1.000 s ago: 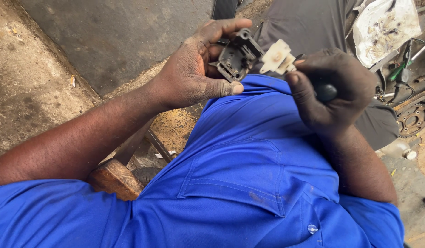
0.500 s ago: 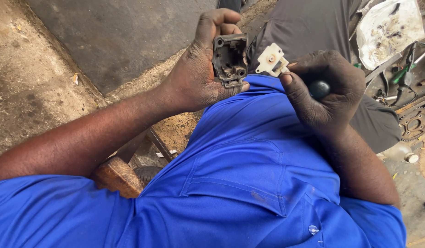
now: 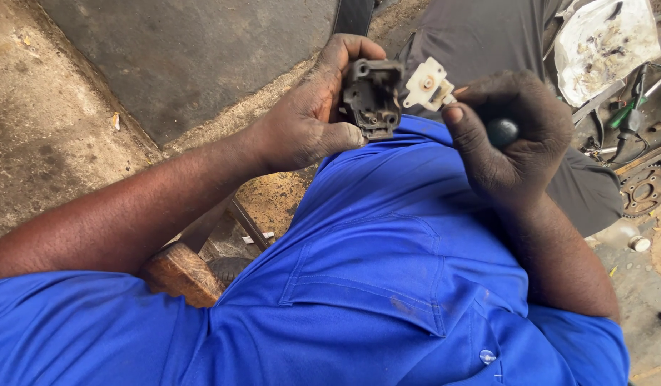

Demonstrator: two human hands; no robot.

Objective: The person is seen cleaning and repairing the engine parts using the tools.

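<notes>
At upper centre of the frame, your left hand (image 3: 305, 125) pinches a small, rigid, grimy metal housing (image 3: 372, 96) by its edges, while your right hand (image 3: 513, 132) fingers wrap a dark-handled tool beside a light, brittle-looking white plastic part (image 3: 425, 83).

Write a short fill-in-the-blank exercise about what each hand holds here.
1. The left hand grips a dark, grimy metal housing, held up over the person's ____ shirt.
2. The small part beside the housing is ____ plastic.
3. The right hand is closed around a tool with a ____ handle.
4. A toothed metal sprocket lies on the person's ____ side.

Missing words: blue; white; black; right
</notes>
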